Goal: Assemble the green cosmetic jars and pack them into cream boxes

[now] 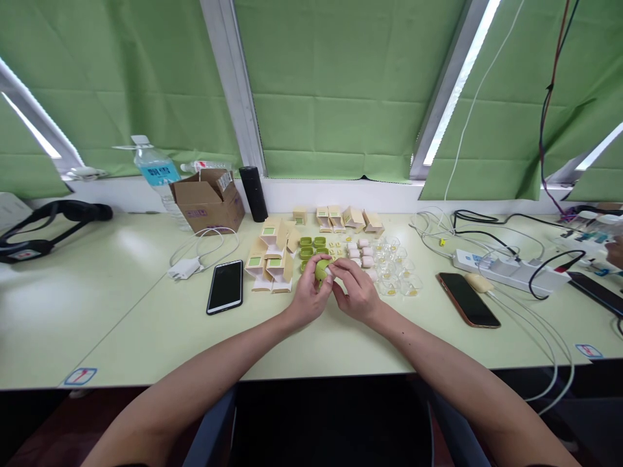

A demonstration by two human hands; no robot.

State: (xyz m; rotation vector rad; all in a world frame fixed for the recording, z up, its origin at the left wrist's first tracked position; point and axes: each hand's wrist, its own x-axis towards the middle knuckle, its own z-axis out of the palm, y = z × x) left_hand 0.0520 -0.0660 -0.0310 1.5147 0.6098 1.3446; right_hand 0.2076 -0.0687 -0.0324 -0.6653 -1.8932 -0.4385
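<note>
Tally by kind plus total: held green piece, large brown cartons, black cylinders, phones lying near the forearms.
Held green piece: 1
Large brown carton: 1
Black cylinder: 1
Phones: 2
Total: 5

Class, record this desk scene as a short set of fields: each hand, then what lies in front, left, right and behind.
Left hand: the left hand holds a small rounded green piece
Right hand: the right hand has its fingertips at that piece; its grip is unclear
Just beyond hands: green trays, pale pink pieces, clear containers
Left: pale cartons, a white-edged phone
Right: another phone, a white power strip
Back: open cardboard box, black cylinder
</note>
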